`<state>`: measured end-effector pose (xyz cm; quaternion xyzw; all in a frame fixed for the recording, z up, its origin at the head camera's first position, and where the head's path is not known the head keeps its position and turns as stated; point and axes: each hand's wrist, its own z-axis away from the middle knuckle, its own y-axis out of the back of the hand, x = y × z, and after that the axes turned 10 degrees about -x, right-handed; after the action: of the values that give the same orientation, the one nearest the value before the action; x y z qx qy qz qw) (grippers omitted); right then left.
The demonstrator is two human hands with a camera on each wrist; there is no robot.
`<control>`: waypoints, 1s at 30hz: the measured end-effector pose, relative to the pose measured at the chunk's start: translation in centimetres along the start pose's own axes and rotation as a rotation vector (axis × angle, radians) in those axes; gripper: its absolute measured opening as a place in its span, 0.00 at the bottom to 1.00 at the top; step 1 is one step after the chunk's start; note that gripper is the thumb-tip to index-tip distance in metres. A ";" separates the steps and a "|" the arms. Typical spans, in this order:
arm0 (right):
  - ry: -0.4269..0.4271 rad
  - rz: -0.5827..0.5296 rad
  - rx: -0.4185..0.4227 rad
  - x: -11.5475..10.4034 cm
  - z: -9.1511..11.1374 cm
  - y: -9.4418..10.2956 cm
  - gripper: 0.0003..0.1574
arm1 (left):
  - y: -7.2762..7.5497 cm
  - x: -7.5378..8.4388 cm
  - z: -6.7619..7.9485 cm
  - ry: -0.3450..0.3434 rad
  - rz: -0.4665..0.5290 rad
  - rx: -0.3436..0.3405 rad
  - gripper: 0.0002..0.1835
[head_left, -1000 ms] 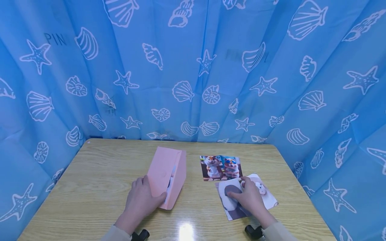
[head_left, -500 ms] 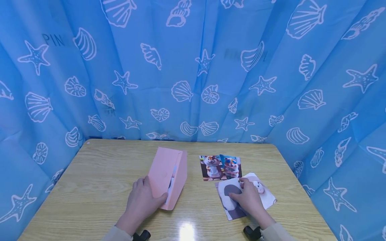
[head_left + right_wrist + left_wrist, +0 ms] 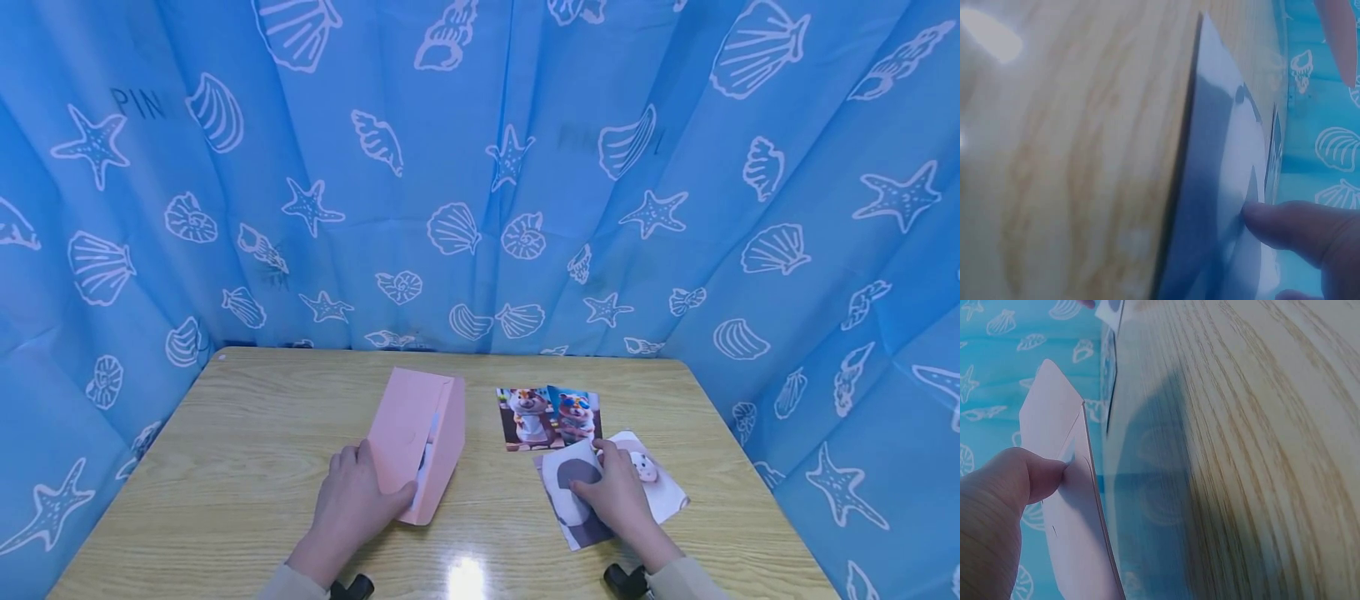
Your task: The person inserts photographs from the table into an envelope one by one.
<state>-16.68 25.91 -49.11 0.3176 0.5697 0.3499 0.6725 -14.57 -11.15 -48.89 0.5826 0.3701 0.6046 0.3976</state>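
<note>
My left hand grips a pink paper envelope, tilted on the table with its flap folded out to the right. Something white and dark shows in its slit. In the left wrist view the thumb presses at the envelope's opening. At the right, my right hand pinches a grey-and-white photo print, thumb on its face and fingertips at its far edge; its middle bulges up. Partly under that hand lies another print with a white cartoon animal. Further fingers are hidden.
Behind these prints lie overlapping photo prints of hamster-like animals, one wearing sunglasses. The wooden table ends at a blue curtain with white shells and starfish. Black wrist-camera parts show below the hands.
The right hand and the prints under it have shifted very slightly. My left hand keeps its grip on the envelope, almost still.
</note>
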 end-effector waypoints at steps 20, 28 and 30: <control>0.106 -0.189 0.006 -0.7 -0.5 1.0 0.25 | 0.0 0.1 0.1 0.002 0.006 0.007 0.53; 0.120 -0.239 0.007 -1.3 -1.0 1.3 0.25 | 0.0 0.1 0.1 -0.002 0.010 0.011 0.53; 0.125 -0.265 0.006 -1.6 -1.0 1.4 0.26 | -0.1 0.1 0.1 -0.002 0.012 0.012 0.53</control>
<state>-18.00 25.42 -47.25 0.2191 0.6483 0.2755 0.6751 -14.50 -11.06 -48.94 0.5877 0.3697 0.6044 0.3907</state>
